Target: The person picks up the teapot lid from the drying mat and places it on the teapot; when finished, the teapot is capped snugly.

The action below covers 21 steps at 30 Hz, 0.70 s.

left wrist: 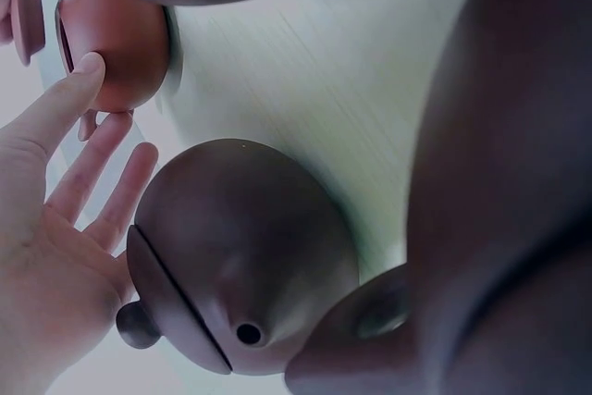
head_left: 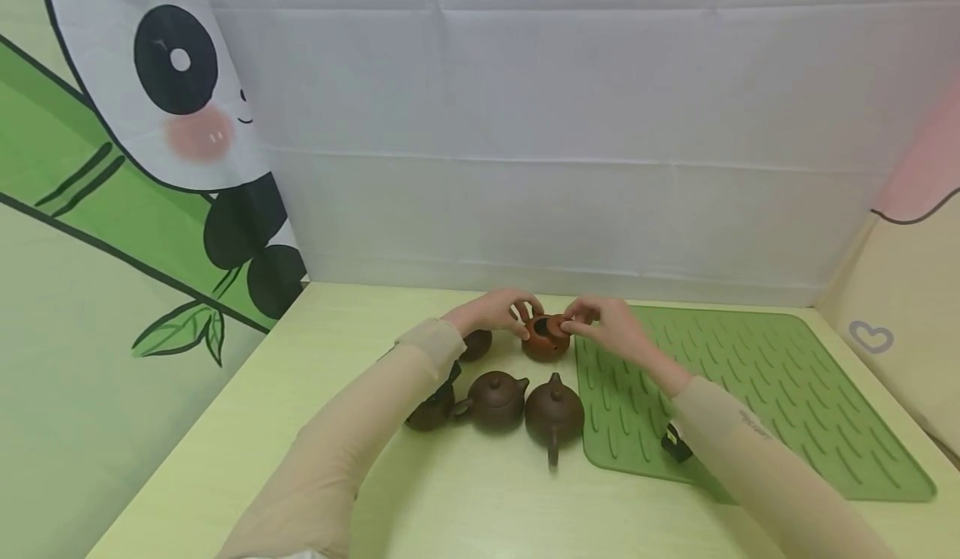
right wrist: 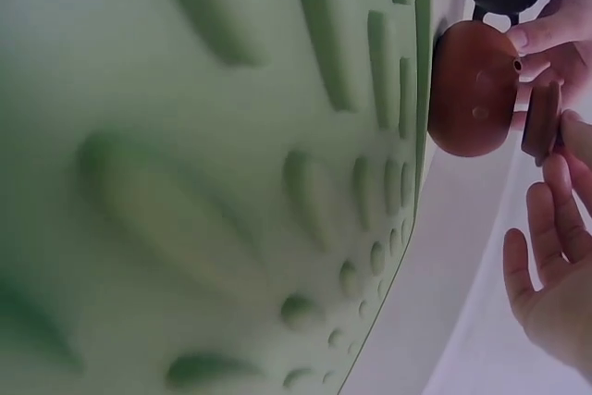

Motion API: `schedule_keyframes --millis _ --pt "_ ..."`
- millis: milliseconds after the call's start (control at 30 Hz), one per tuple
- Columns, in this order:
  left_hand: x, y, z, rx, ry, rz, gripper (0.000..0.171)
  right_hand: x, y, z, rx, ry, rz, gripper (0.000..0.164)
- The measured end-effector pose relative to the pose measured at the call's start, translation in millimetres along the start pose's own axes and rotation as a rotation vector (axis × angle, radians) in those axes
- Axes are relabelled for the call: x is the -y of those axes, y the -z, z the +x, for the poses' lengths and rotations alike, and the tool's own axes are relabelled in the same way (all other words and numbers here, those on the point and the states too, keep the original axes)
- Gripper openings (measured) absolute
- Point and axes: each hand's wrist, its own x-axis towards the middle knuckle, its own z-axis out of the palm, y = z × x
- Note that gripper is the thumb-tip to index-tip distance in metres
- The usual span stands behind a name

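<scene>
A small reddish-brown clay teapot [head_left: 546, 349] sits near the back of the table, its mouth uncovered. My left hand [head_left: 497, 311] holds it from the left; in the left wrist view the thumb lies by the rim and a fingertip is at the handle side of the teapot [left wrist: 134, 39]. My right hand [head_left: 613, 327] pinches the matching lid [right wrist: 541, 122] between thumb and fingers. In the right wrist view this lid is tilted on edge, lifted off and beside the mouth of the teapot [right wrist: 472, 90].
Several dark brown lidded teapots stand nearby: one in front [head_left: 555, 421], one left of it [head_left: 495, 409], one partly under the left forearm [head_left: 431, 413], one beside the left hand [head_left: 477, 344]. A ridged green mat [head_left: 750, 376] covers the right side. White cloth [head_left: 562, 167] hangs behind.
</scene>
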Motion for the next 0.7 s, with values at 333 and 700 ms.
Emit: schedule_keyframes --millis 333,700 --pt "1.3 -0.2 2.1 0.008 0.008 0.001 0.046 4 -14 12 -0.015 -0.050 0.004 0.014" --pt "2.1 -0.5 2.6 0.004 0.005 0.007 0.047 9 -24 17 -0.040 -0.064 0.009 0.014"
